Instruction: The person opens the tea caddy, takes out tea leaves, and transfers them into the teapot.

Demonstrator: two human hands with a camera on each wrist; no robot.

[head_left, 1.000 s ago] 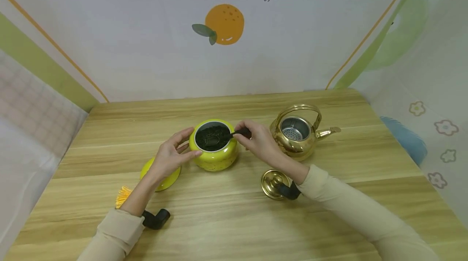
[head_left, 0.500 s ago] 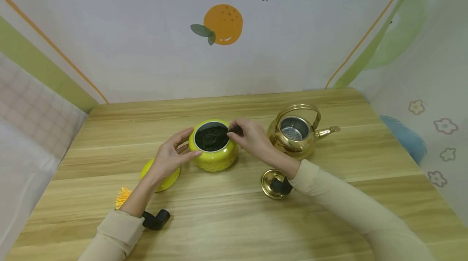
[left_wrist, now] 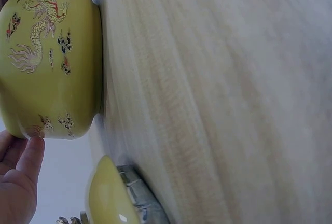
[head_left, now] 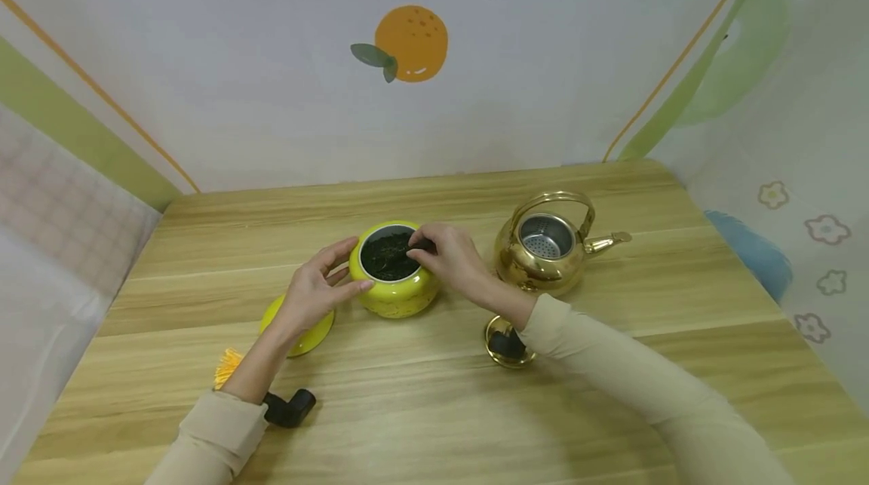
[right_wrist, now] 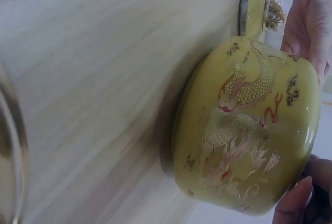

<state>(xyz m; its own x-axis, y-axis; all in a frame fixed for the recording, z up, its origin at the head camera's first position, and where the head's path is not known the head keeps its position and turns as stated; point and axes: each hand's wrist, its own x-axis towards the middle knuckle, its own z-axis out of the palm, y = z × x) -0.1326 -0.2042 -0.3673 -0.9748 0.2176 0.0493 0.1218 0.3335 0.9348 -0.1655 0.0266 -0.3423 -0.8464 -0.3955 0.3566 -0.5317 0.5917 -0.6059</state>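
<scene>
A yellow jar (head_left: 397, 302) stands upright on the table, its round mouth full of dark tea leaves (head_left: 388, 257). My left hand (head_left: 315, 287) holds its left side, thumb near the front rim and fingers behind. Painted dragons decorate the jar's wall (right_wrist: 249, 115) in the right wrist view. At the right of the mouth, my right hand (head_left: 453, 260) pinches the handle of a dark spoon (head_left: 422, 245), whose bowl is hidden in the leaves and behind the fingers. Under my left wrist lies the yellow jar lid (head_left: 314, 336), partly covered.
A gold teapot (head_left: 543, 268) without its lid stands to the right, a steel strainer (head_left: 545, 244) inside it. Its gold lid (head_left: 508, 359) lies in front, partly behind the black right wrist camera (head_left: 508, 343). An orange tassel (head_left: 228, 369) shows beside my left forearm. A printed cloth rises behind the table.
My right hand has moved left and over the jar's mouth, pushing the spoon deeper into the tea leaves. The left hand and jar have stayed in place.
</scene>
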